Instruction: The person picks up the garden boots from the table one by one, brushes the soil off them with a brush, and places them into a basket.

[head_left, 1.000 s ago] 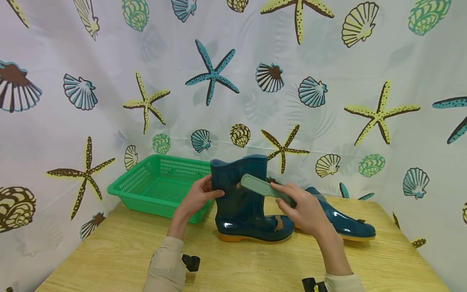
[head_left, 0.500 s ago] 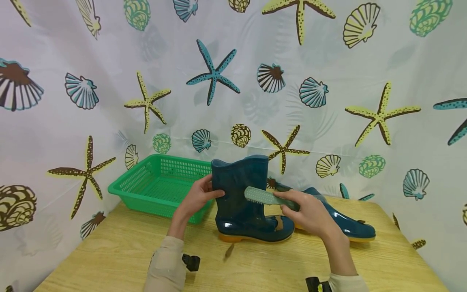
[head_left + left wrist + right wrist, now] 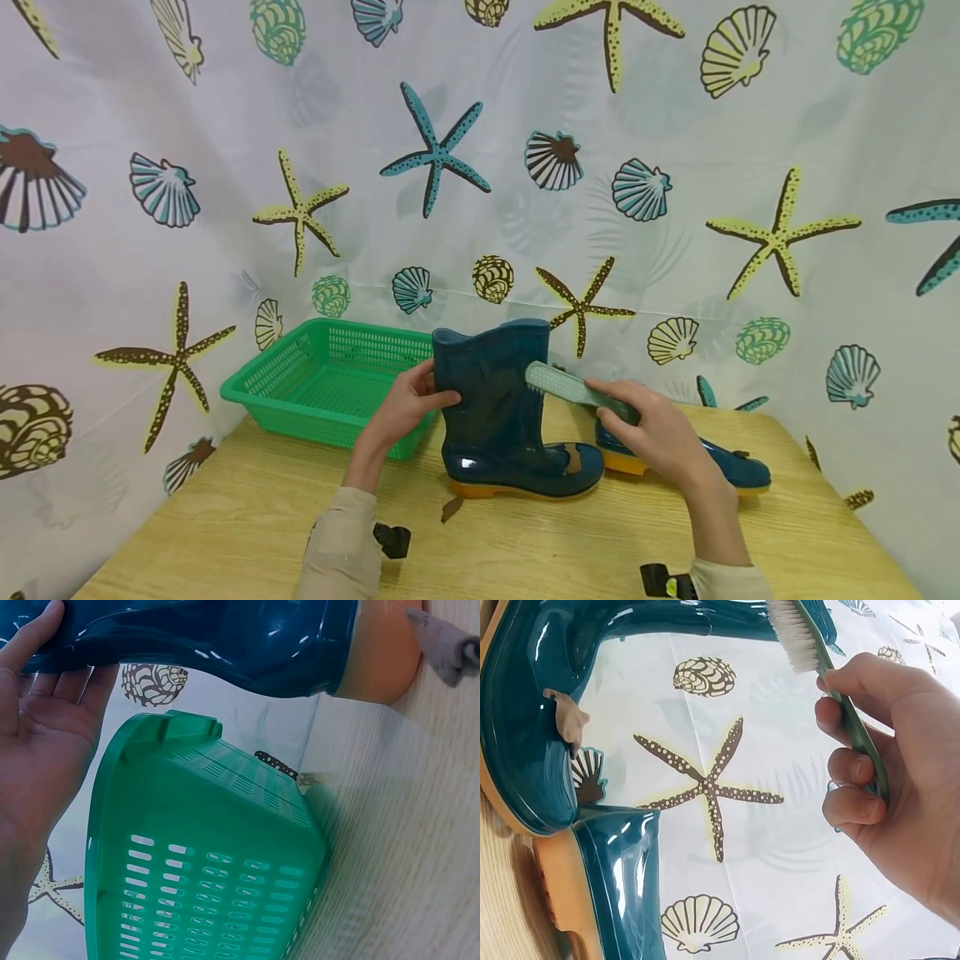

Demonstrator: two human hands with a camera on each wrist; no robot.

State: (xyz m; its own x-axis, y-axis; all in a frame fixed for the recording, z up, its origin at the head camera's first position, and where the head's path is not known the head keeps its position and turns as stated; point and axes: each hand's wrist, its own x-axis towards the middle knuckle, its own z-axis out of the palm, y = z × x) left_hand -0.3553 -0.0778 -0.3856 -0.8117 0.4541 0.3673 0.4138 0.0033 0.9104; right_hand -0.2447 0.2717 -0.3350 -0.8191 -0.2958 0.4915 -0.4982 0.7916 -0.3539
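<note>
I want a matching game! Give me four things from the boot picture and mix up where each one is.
Things:
1. upright boot
2. brush
3. green basket
4. brown scrap

Places:
A. lying on the table in front of the boot
B. held in the right hand
C. at the table's back left
D. steadied by the left hand

Pairs: 1-D, 2-B, 3-C, 4-A

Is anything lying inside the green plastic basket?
No, the green plastic basket shows only its bare perforated floor in the head view.
</note>
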